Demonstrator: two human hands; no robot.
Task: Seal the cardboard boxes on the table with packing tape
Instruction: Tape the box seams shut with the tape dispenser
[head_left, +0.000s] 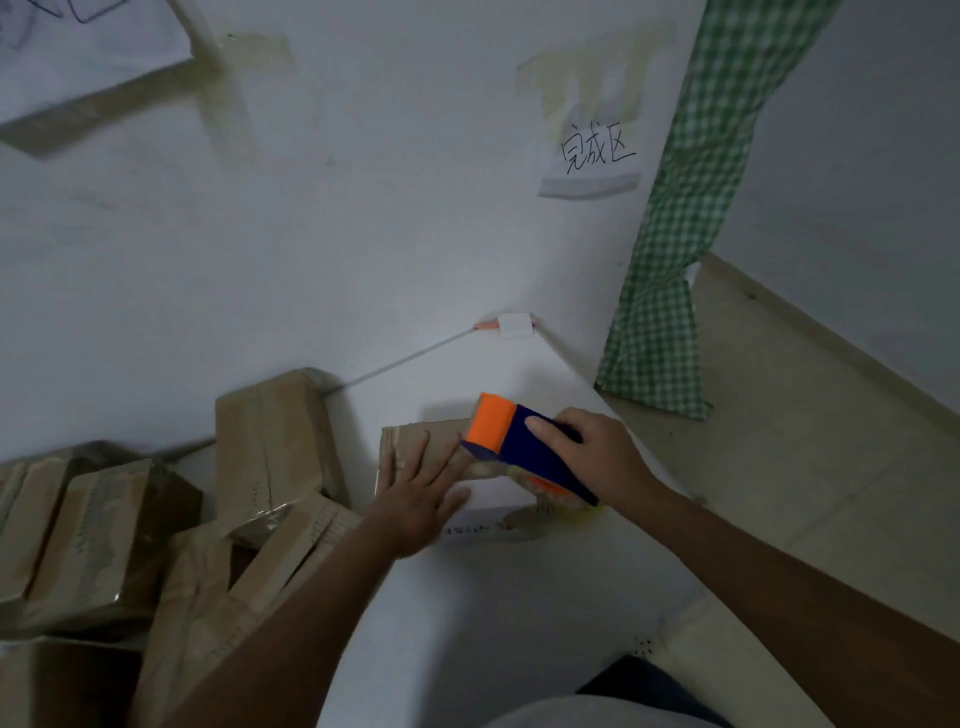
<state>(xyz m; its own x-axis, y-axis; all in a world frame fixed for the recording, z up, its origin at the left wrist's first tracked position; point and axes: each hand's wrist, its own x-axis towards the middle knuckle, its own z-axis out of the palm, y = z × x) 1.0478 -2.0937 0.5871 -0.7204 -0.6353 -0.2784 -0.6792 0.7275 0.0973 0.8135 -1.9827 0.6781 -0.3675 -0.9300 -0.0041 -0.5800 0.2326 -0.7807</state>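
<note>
I am reading "完成区", handwritten in black on a paper note (592, 156) taped to the white wall (363, 182). The print along the box (415, 447) under my hand is looking too blurred to read.

Your flat left hand (421, 499) rests on the small brown cardboard box (415, 441) on the white table (493, 597). Your right hand (592, 452) holds the blue-and-orange tape dispenser (514, 447) on that box's right side. Left of it lies a heap of brown cardboard boxes (156, 519). A white handwritten paper note (592, 156) hangs on the wall behind.
</note>
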